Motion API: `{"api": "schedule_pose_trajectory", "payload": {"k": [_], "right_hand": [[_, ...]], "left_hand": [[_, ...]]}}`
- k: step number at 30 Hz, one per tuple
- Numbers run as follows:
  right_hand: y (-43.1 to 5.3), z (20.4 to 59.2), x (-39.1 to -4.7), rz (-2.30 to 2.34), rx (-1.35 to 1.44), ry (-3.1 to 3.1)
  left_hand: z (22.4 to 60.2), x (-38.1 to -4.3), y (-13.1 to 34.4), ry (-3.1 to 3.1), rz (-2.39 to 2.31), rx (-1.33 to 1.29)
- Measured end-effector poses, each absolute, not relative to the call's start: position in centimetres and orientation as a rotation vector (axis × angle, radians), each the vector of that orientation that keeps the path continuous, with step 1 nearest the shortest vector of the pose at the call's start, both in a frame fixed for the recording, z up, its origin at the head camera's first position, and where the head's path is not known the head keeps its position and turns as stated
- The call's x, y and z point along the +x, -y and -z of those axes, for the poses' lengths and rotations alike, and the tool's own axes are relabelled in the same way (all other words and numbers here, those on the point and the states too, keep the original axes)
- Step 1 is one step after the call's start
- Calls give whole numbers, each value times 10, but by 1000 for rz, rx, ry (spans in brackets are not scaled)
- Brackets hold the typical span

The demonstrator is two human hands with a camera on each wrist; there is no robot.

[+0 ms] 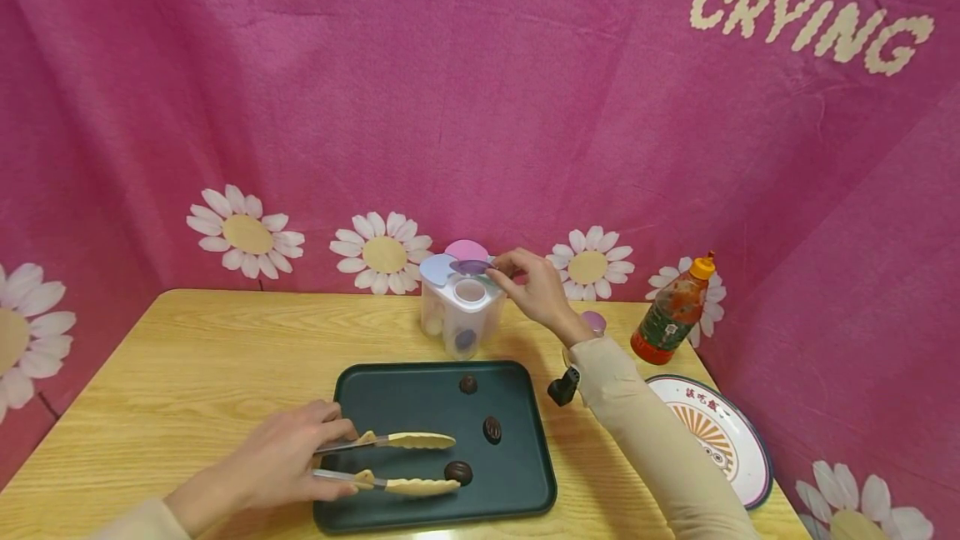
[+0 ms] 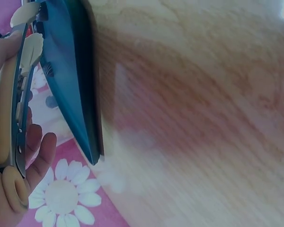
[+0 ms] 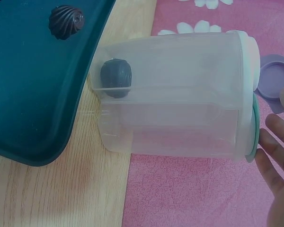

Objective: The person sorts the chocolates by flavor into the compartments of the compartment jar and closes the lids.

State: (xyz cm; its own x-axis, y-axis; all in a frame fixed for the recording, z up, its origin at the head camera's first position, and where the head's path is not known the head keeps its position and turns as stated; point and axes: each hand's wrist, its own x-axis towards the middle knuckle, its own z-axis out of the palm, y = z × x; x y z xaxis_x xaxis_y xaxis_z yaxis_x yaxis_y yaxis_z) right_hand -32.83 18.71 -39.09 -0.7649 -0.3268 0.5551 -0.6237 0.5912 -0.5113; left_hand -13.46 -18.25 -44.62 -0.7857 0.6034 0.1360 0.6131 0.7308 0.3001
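My left hand (image 1: 281,458) holds a pair of tongs (image 1: 422,440) with cream scalloped tips over a dark green tray (image 1: 397,390). The tongs stand apart, their lower tip right at a dark chocolate (image 1: 457,472); two more chocolates, one ridged (image 1: 492,430) and one round (image 1: 468,383), lie farther back. Behind the tray is a clear divided container (image 1: 452,315). Between thumb and fingers, my right hand (image 1: 536,286) pinches its purple lid (image 3: 276,80), raised off the round front opening. One dark piece (image 3: 116,78) sits at the bottom of that compartment. Other fingers rest near the green lid (image 3: 254,127).
Blue (image 1: 437,270) and pink (image 1: 467,252) lids cover other compartments. Right of the container, a purple-topped jar (image 1: 594,322) is partly hidden by my sleeve. A red sauce bottle (image 1: 670,315) and a patterned plate (image 1: 742,432) stand at the right. Pink cloth hangs behind the table.
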Motion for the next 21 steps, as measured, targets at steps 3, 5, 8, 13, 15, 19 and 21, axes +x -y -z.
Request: {"api": "schedule_pose_trajectory", "payload": {"k": [3, 5, 8, 13, 15, 19, 21], "right_hand": [[-187, 391, -328, -1008, 760, 2419], [-187, 391, -328, -1009, 763, 2417], [-187, 391, -328, -1016, 765, 2417], [-187, 391, -328, -1022, 768, 2414], [-187, 392, -329, -1017, 771, 2410], [-188, 392, -329, -993, 779, 2403], [-188, 392, -329, -988, 782, 2400]], "left_hand": [[448, -134, 181, 2904, 526, -1027], [450, -134, 180, 2887, 527, -1040], [452, -134, 178, 2880, 525, -1042], [453, -134, 176, 2886, 520, -1042], [453, -134, 176, 2894, 525, -1044], [453, -135, 174, 2914, 539, -1043], [453, -135, 174, 2918, 544, -1048]]}}
